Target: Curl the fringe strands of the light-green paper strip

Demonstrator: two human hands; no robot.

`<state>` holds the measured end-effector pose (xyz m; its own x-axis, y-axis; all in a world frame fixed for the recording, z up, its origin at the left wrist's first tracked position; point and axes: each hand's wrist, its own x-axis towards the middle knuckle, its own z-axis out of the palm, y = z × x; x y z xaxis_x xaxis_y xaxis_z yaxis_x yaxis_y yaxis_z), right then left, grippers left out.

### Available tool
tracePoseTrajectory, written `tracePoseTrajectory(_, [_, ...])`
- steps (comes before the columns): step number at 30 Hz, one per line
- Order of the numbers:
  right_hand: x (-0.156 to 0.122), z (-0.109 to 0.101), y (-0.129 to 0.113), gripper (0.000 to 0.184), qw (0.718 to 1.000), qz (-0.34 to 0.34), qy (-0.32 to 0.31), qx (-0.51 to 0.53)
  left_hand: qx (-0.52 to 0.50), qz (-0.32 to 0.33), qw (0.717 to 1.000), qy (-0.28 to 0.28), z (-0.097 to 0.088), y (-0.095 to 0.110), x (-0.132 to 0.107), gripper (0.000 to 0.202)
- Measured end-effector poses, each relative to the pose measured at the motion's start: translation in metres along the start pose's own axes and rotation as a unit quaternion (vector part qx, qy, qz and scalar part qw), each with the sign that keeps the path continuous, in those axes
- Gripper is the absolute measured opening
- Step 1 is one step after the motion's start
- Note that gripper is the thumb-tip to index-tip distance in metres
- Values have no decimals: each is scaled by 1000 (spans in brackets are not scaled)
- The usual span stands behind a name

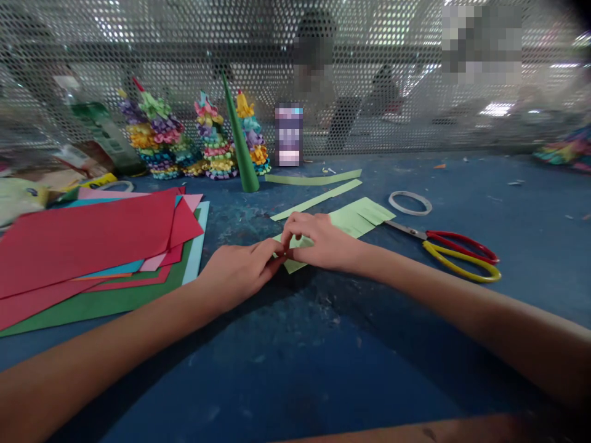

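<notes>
A light green paper strip with slits near its far right end lies slantwise on the blue table. At its near left end, my left hand pinches the edge between thumb and fingers. My right hand meets it there, fingers curled and tips pressed on the same end of the paper. The fingertips partly hide that edge. Scissors with one red and one yellow handle lie to the right, blade tips by the paper's slit end. Two thin green strips rest beyond my hands.
Stacked coloured paper sheets lie at the left. Behind stand a green paper cone, several cones covered in colourful paper curls, a phone and a bottle. A tape roll sits behind the scissors. Perforated metal mesh borders the table's back.
</notes>
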<state>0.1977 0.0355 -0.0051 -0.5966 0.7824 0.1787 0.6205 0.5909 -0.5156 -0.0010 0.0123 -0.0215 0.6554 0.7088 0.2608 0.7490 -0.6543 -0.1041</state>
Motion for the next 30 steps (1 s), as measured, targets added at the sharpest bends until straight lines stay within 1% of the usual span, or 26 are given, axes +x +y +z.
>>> tracePoseTrajectory(2, [-4, -1, 0, 6, 997, -58, 28, -46, -37, -23, 999, -6, -1, -1, 0, 21])
tracePoseTrajectory(4, [-6, -3, 1, 7, 991, -106, 30, -77, -65, -35, 997, -8, -2, -1, 0, 20])
tracePoseTrajectory(6, [-7, -6, 3, 6, 986, -138, 20, -90, -82, -39, 996, -11, -3, -1, 0, 20])
tracePoseTrajectory(8, [-7, -7, 4, 6, 986, -148, 10, -77, -97, -44, 994, -14, -4, -1, 0, 22])
tracePoseTrajectory(12, [-5, -7, 5, 7, 992, -122, 6, -27, -92, -35, 995, -10, -5, -1, 0, 23])
tracePoseTrajectory(15, [-3, -5, 3, 6, 996, -91, -2, 15, -47, -2, 999, 21, -3, -2, -1, 24])
tracePoseTrajectory(19, [0, -4, 4, 7, 996, -2, -32, 85, 44, 79, 992, 87, -2, -2, -3, 24])
tracePoseTrajectory(21, [2, -3, 6, 8, 991, 31, -53, 121, 90, 124, 983, 103, -4, -2, -3, 20])
tracePoseTrajectory(25, [4, -1, 11, 9, 985, 40, -85, 144, 151, 179, 967, 103, -9, 0, -3, 18])
tracePoseTrajectory(27, [4, -1, 12, 8, 986, 36, -95, 134, 158, 187, 964, 108, -11, 0, -3, 18])
tracePoseTrajectory(30, [2, -4, 8, 6, 990, 22, -97, 104, 142, 181, 967, 106, -10, 0, -3, 18])
